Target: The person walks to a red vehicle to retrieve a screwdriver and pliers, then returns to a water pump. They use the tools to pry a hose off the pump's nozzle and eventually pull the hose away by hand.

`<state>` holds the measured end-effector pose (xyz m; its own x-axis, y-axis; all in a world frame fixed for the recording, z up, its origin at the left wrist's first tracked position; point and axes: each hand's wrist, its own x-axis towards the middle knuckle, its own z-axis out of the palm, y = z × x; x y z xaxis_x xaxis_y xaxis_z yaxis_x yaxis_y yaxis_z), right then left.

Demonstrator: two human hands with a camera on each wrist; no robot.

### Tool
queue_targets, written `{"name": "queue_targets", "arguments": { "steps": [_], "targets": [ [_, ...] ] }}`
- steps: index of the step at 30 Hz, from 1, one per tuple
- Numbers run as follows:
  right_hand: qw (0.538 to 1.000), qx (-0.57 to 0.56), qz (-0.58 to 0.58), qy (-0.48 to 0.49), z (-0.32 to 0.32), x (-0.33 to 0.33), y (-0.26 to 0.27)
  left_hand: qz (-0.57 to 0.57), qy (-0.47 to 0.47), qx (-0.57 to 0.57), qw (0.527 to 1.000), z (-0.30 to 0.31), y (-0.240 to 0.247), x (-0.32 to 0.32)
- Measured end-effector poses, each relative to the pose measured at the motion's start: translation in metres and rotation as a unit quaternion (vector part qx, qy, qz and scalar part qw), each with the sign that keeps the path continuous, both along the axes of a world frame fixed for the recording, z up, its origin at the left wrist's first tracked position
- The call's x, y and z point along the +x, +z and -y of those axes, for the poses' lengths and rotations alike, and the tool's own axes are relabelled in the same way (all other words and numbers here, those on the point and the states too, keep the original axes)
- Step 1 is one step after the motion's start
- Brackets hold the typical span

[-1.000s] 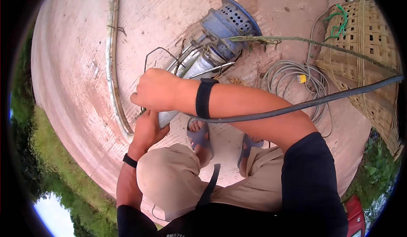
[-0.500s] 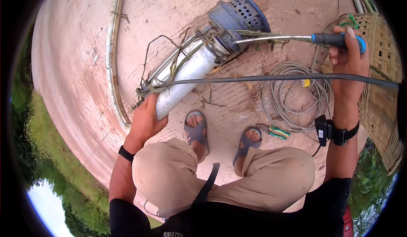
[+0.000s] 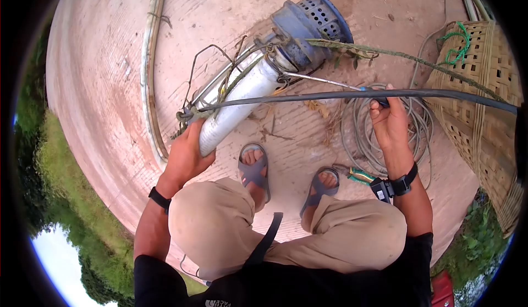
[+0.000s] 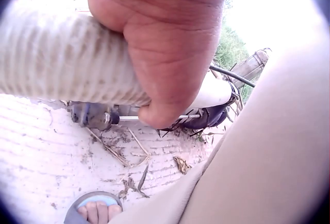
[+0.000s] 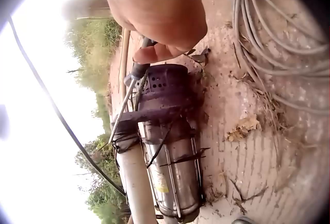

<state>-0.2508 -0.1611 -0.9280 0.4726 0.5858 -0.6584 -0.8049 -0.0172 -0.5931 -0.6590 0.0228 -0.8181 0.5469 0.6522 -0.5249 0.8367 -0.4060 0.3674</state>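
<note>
A blue submersible pump [image 3: 294,29] lies on the ground with a ribbed white hose [image 3: 245,101] joined to it. My left hand [image 3: 190,153] grips the hose low down; in the left wrist view that hand [image 4: 165,48] wraps over its ribbed wall [image 4: 56,59]. My right hand [image 3: 391,123] holds a screwdriver [image 3: 324,80] by its handle. Its long shaft reaches left, the tip right at the wire-bound joint of hose and pump. In the right wrist view the screwdriver's shaft [image 5: 122,111] slants down to the dark binding [image 5: 126,140] round the hose.
A black cable [image 3: 330,95] stretches across in front of the right hand. Coiled grey cable [image 3: 357,123] and green-handled pliers [image 3: 360,176] lie on the ground. A woven basket [image 3: 470,109] stands at right, a long pipe [image 3: 148,76] at left. A green rope [image 3: 418,62] runs from the pump.
The right arm, earlier crossed over the hose by the left hand, swung right with the screwdriver. Since then it has come lower and inward, the tip shifting down to the joint. Left hand keeps its grip.
</note>
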Motion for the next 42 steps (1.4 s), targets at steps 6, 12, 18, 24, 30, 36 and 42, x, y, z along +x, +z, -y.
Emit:
{"name": "queue_targets", "arguments": {
  "steps": [6, 12, 18, 24, 30, 36, 42],
  "targets": [
    [0.998, -0.039, -0.044, -0.024, 0.009, 0.001, -0.008, 0.002, 0.001, -0.002, 1.0, 0.0, -0.005, -0.006],
    [0.998, -0.053, -0.044, -0.006, -0.001, -0.012, -0.001, 0.018, 0.009, 0.0, 1.0, 0.002, -0.004, -0.005],
    [0.989, -0.03, 0.079, 0.12, -0.057, 0.013, 0.033, 0.018, -0.004, -0.002, 1.0, 0.0, -0.002, -0.004],
    [0.9, -0.052, 0.348, 0.257, -0.15, 0.04, 0.087, 0.026, -0.026, -0.018, 0.999, -0.004, -0.001, -0.002],
    [0.701, 0.035, 0.548, 0.456, -0.267, 0.006, 0.109, 0.033, -0.046, -0.027, 0.998, -0.012, -0.001, -0.002],
    [0.473, 0.296, 0.678, 0.479, -0.283, -0.136, 0.116, 0.004, -0.033, -0.035, 0.999, -0.018, 0.002, -0.001],
    [0.373, 0.405, 0.629, 0.549, -0.201, -0.169, 0.127, 0.103, -0.152, 0.0, 0.983, -0.02, -0.01, -0.023]
  ]
}}
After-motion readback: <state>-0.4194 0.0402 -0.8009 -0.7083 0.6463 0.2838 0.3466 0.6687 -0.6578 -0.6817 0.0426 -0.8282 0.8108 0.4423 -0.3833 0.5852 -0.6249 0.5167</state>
